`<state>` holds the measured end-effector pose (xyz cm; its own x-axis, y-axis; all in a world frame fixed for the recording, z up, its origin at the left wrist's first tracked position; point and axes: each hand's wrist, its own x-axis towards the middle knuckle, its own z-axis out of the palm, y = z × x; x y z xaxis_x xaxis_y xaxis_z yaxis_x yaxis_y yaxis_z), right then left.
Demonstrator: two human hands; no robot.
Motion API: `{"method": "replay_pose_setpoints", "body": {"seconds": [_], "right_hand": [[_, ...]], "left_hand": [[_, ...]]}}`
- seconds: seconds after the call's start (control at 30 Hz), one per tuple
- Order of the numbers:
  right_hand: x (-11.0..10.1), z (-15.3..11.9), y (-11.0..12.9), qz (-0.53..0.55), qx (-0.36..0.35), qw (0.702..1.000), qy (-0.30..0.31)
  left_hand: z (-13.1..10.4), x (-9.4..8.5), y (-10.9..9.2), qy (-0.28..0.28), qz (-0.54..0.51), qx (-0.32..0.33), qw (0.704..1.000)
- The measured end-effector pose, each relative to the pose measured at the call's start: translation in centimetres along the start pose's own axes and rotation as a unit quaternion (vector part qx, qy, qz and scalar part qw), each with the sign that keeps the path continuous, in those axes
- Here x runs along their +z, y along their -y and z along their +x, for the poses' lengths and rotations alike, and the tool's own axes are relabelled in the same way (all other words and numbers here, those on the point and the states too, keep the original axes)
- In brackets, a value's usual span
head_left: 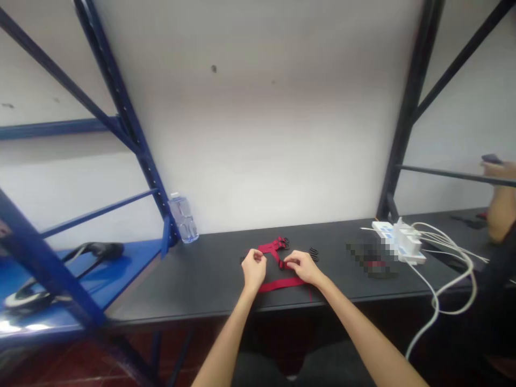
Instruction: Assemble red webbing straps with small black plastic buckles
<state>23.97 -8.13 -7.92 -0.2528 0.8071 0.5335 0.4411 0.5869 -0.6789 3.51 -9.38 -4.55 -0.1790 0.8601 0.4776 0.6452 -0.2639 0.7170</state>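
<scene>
A red strap [282, 284] with black fittings lies on the dark table, partly under both hands. Its upper part branches near black buckles [284, 243]. My left hand [255, 270] is closed at the strap's left side, thumb and fingers pinched together; what it holds is too small to make out. My right hand [303, 266] is closed too, its fingertips pinching the red strap beside a black slider [282, 264]. Small black hooks [313, 254] lie just beyond my right hand.
A clear bottle [184, 219] stands by the blue rack post at left. A white power strip [385, 236] with looping cables lies right, near a pixelated patch. Black headphones-like gear [100, 250] rests on the blue shelf. Another person's hand [500, 171] holds a dark object far right.
</scene>
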Motion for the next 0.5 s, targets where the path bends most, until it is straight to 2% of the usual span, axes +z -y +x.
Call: {"method": "replay_pose_setpoints", "body": {"seconds": [0.07,0.13,0.2,0.33,0.5], "right_hand": [[-0.1,0.0,0.0,0.007,0.003,1.000,-0.009],[-0.2,0.1,-0.1,0.014,0.013,1.000,-0.014],[-0.3,0.2,-0.1,0.027,0.022,0.999,-0.011],[-0.4,0.3,-0.1,0.060,0.028,0.998,0.003],[-0.2,0.3,-0.3,0.029,0.022,0.999,-0.012]], "left_hand": [[0.1,-0.6,-0.9,0.050,-0.012,0.106,0.993],[0.1,-1.1,-1.9,0.115,-0.002,0.218,0.969],[0.0,-1.2,-2.6,0.170,0.013,0.291,0.941],[0.0,-0.8,-3.0,0.230,0.033,0.345,0.909],[0.4,-1.3,-2.3,0.236,0.066,0.356,0.902]]}}
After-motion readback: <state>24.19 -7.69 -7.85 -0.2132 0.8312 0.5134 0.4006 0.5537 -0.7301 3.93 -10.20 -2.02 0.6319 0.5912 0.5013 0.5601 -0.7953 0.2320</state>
